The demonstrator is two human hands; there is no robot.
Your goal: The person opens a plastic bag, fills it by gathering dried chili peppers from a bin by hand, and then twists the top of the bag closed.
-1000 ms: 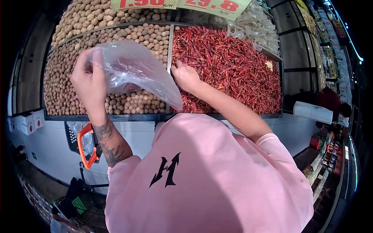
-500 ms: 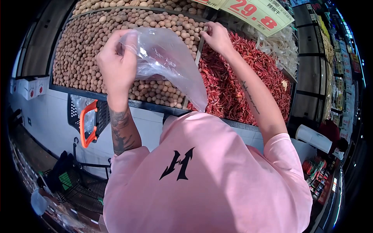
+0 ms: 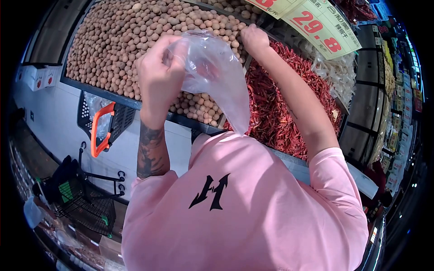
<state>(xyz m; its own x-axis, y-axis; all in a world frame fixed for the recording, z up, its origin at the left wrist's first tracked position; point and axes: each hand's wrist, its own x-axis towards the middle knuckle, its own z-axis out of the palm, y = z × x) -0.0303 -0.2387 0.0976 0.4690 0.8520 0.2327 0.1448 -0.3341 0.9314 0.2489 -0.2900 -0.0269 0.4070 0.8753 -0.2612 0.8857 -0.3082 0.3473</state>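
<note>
My left hand is closed on the gathered edge of a clear plastic bag. The bag hangs to the right with its narrow end drooping over the bin's front edge, and the inside looks hollow. Beneath it lies a heap of round tan dried longans. My right hand rests at the longans' right border, by the divider, with its fingers curled down. Whatever those fingers hold, if anything, is hidden. Dried red chillies fill the section below my right forearm.
Price signs hang over the far side of the bins. Pale packaged goods lie beyond the chillies. On the floor at left are a black basket with an orange handle and a shopping cart.
The view has shifted, so the bins and sign sit differently. My right hand's fingers have gone from partly extended to curled. My left hand still grips the bag.
</note>
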